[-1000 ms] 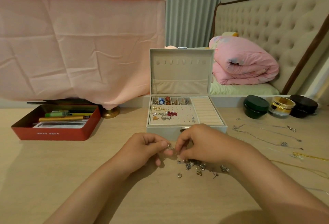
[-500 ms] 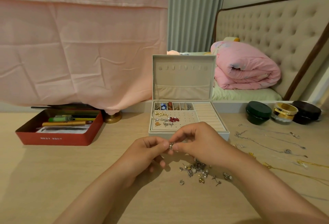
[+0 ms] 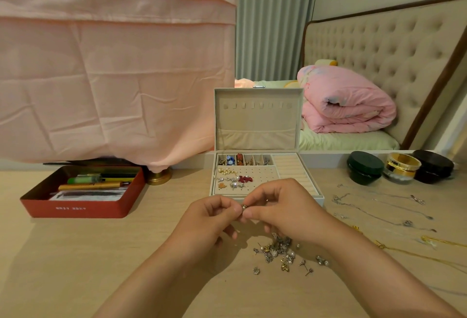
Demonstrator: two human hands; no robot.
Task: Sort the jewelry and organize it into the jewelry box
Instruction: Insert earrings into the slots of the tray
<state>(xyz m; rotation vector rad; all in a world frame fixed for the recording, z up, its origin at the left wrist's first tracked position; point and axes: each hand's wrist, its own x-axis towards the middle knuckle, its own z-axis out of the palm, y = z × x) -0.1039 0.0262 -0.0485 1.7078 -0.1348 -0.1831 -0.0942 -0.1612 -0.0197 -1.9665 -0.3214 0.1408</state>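
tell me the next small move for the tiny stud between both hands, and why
Probably carry the small gold-toned stud, pinched between the left hand and right hand, forward to the perforated beige panel of the open grey jewelry box: other studs already sit there, and holes on its right look free.

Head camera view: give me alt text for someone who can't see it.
A left hand and a right hand pinch one small metallic piece between their fingertips, in front of an open, partly filled beige jewelry box. A loose pile of earrings lies by the right wrist, chain necklaces to the right, a red tin to the left.
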